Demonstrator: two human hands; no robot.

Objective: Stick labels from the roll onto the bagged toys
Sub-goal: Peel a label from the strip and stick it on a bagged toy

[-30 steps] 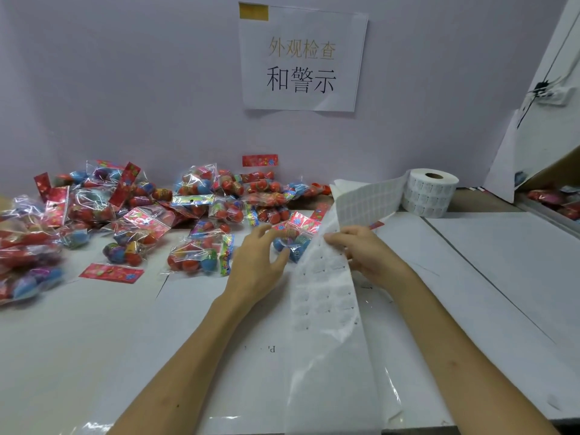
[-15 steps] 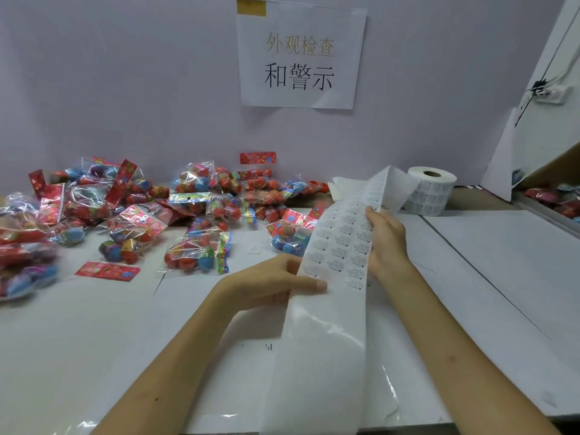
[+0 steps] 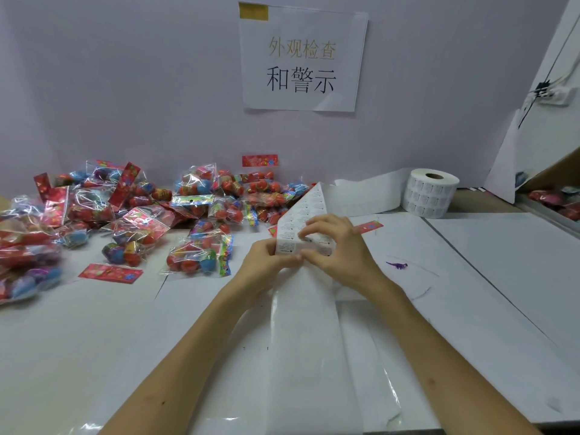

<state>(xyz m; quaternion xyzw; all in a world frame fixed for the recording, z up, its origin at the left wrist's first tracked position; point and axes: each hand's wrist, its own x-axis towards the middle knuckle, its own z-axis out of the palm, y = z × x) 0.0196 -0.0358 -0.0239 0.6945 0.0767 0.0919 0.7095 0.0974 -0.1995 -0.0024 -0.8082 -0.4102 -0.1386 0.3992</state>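
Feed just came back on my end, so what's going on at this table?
A person holds the label strip raised off the table with both hands: the left hand pinches its lower printed edge, and the right hand grips it just beside, apparently picking at a label. The strip trails back to the roll standing at the rear right. The bagged toys lie piled to the left; neither hand holds a bag.

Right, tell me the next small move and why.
Probably peel one label free with the right hand while the left hand steadies the label strip: both pinch its lowest printed row, and no freed label shows yet.
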